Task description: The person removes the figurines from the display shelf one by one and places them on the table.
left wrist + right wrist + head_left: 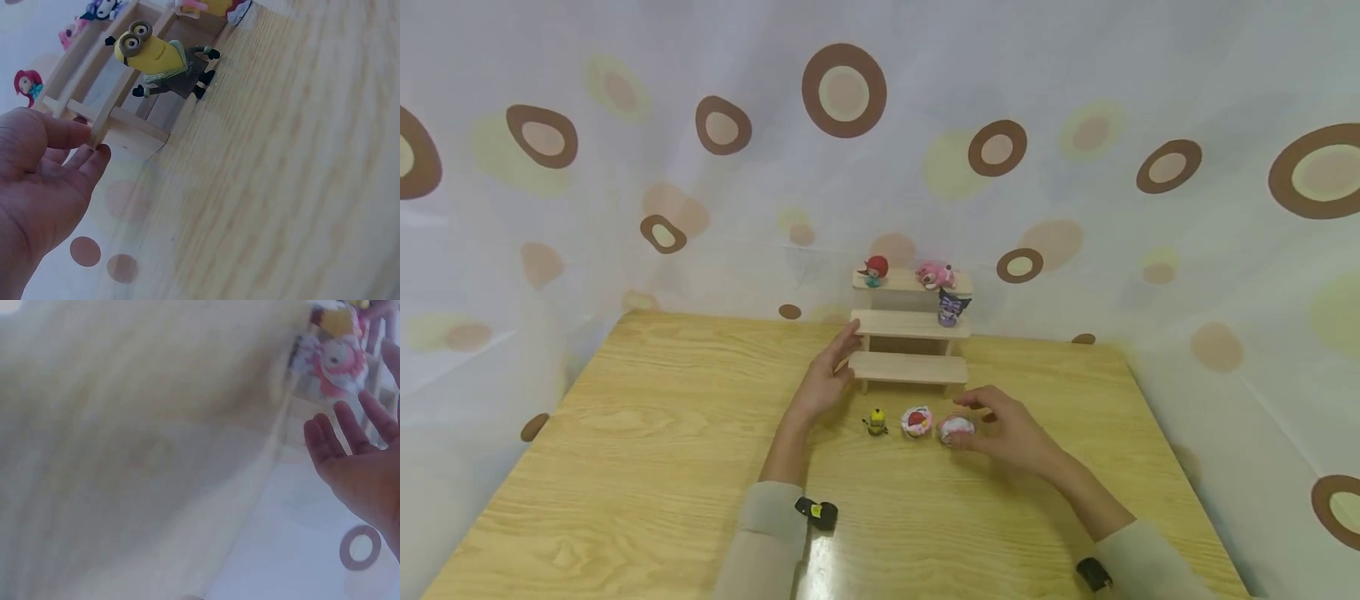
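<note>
My left hand (825,385) is at the left end of a small three-step wooden shelf (908,367). In the left wrist view, its thumb and fingers pinch the end of a shelf board (100,128). My right hand (1011,429) reaches around a white-and-pink figurine (957,430) on the table, fingers spread. The right wrist view shows those fingers extended beside the figurine (340,362), not closed on it. To its left stand a red, white and pink figurine (917,422) and a yellow Minion figurine (876,422), in front of the shelf.
On the top step are a red-haired figurine (875,271) at left and a pink bear figurine (936,275) at right. A dark purple figurine (950,308) stands on the middle step's right. Behind the wooden table (685,433) hangs a patterned white sheet (760,200).
</note>
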A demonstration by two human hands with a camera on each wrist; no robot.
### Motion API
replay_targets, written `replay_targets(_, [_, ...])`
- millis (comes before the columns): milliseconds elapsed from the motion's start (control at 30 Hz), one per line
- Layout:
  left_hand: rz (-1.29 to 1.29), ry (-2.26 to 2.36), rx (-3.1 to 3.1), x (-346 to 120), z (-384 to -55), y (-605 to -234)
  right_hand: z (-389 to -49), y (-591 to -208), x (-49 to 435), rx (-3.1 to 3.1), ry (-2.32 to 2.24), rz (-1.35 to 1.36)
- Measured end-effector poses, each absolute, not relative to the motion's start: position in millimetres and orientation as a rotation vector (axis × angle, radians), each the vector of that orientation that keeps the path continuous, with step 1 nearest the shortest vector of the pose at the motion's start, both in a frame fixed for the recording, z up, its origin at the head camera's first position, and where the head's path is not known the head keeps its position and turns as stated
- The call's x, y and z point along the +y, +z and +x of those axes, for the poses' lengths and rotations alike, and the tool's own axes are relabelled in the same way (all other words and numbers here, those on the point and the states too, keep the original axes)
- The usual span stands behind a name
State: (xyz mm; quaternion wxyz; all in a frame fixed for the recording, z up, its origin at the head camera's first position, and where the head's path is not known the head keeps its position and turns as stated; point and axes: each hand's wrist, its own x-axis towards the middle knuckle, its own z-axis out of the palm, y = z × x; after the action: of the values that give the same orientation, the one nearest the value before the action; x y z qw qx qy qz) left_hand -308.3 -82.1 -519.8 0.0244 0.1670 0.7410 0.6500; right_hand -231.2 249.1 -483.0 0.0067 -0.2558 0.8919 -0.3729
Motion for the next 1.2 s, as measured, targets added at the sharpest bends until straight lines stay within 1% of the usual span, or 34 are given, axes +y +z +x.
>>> replay_targets(100, [0.505, 2.007, 2.301, -82, -309, -519, -239, -475, 251, 2.869, -1.203, -0.814])
replay_targets(200, [0.5, 2.012, 2.299, -82, -309, -518, -250, -470, 251, 2.934, -1.311, -0.769])
replay_targets(333, [0.516, 2.028, 2.282, -82, -308, -519, -267, -465, 248, 2.919, -1.541, -0.629])
replay_targets(500, [0.51, 2.043, 2.267, -81, -307, -519, -290, -456, 241, 2.723, -1.923, -0.449])
replay_targets(600, [0.502, 2.041, 2.271, -80, -306, -519, -302, -453, 235, 2.648, -2.069, -0.38])
replay_targets(733, [0.515, 2.022, 2.281, -78, -307, -520, -314, -450, 227, 2.63, -2.145, -0.387])
replay_targets(933, [0.532, 2.012, 2.299, -79, -308, -521, -325, -450, 218, 2.65, -2.109, -0.435])
replay_targets(1200, [0.521, 2.024, 2.288, -82, -308, -522, -335, -456, 207, 2.608, -2.168, -0.37])
